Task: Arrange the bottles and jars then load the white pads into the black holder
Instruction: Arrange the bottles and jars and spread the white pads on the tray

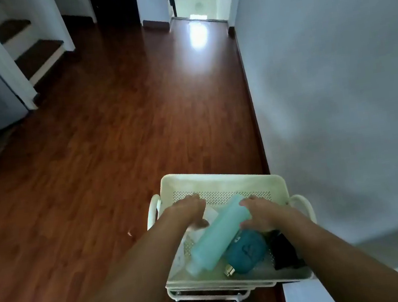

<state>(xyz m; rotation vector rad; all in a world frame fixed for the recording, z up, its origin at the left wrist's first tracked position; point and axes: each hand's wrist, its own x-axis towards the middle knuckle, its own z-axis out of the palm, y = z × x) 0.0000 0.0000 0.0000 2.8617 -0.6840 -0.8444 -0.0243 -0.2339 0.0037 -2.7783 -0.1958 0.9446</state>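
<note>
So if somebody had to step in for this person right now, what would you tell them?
Right hand grips the upper end of the light green bottle, which lies tilted in the white cart tray.
Left hand reaches into the tray's left side; its grip is blurred.
The teal bottle lies on its side beside a black object.
Nothing stands upright yet; arranging and loading pads remain.

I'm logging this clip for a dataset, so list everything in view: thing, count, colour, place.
tray: one, cream, perforated, top of a cart by the wall
bottle: one, pale turquoise, lying tilted in the tray
teal bottle: one, dark teal, metal cap, lying beside it
black item: one, tray's right side, unclear what
white items: blurred, under the left hand
floor: reddish-brown wood
wall: grey, right
stairs: dark treads, far left
left hand: over the white items
right hand: gripping the turquoise bottle's upper end
</note>
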